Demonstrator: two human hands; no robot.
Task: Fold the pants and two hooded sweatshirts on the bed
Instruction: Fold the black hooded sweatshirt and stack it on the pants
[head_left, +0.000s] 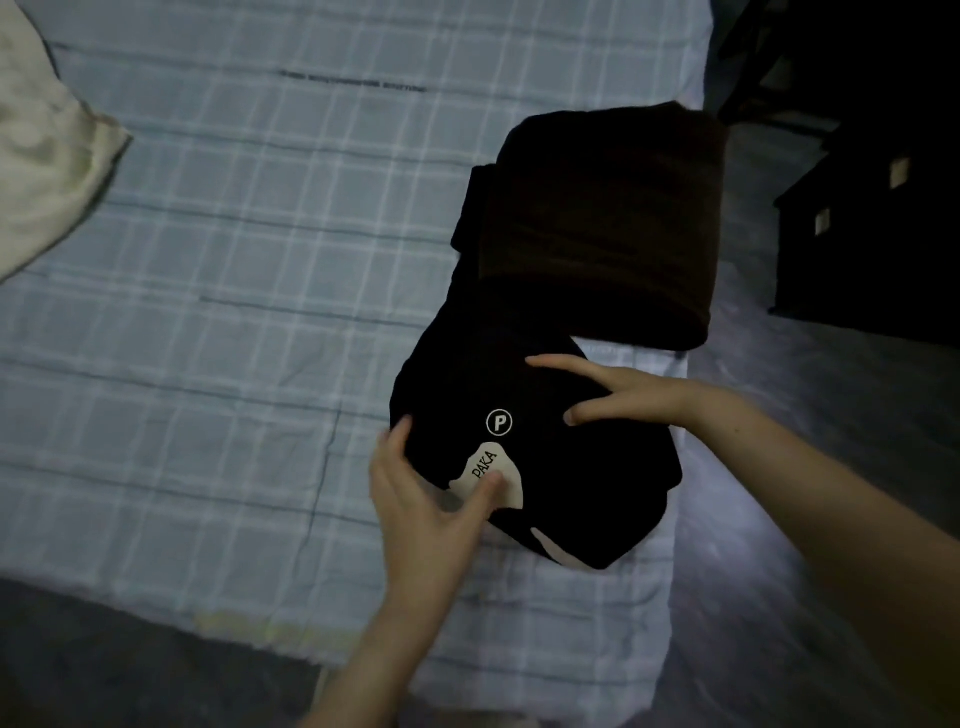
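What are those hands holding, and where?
Nothing is gripped, it seems: the left hand presses the folded black sweatshirt at its near-left edge, thumb on the PAKA print; the right hand rests flat on top.

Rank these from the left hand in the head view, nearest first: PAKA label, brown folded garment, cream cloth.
1. PAKA label: under the thumb of the left hand.
2. Brown folded garment: beyond, to the right.
3. Cream cloth: far upper-left corner.
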